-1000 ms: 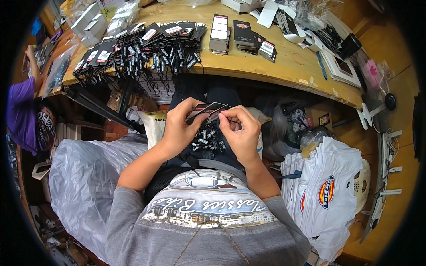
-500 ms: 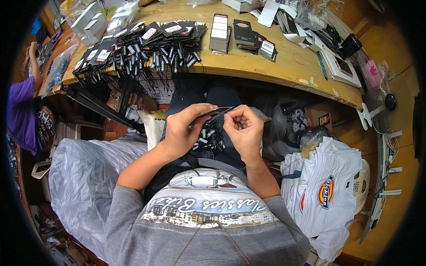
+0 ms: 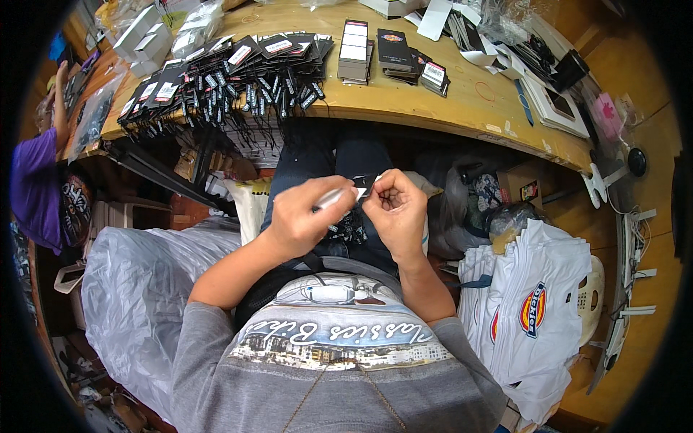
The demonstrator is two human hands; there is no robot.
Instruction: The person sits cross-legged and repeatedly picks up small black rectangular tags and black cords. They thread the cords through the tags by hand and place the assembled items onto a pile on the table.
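My left hand (image 3: 303,213) is closed on a black-and-white hang tag (image 3: 366,183) above my lap. At the tag's right edge, my right hand (image 3: 395,213) has its fingers pinched together; any cord between them is too small to make out. Below the hands, a heap of black tag strings with small printed seals (image 3: 349,229) lies in my lap, partly covered by my left hand. On the table, strung black hang tags (image 3: 249,61) form a wide pile, their cords hanging over the front edge. Right of it stand a white-faced card stack (image 3: 354,45), a black card stack (image 3: 395,54) and smaller barcode cards (image 3: 434,74).
The wooden table (image 3: 462,108) spans the far side. A large plastic bag (image 3: 137,289) bulges at my left, and folded white T-shirts (image 3: 498,339) are piled at my right. A person in a purple top (image 3: 36,191) is at far left. A phone (image 3: 560,103) lies at the table's right end.
My left hand has turned over and its fingers have come closer to the right hand. The tag has tilted, now showing black and white faces. The right hand has barely moved.
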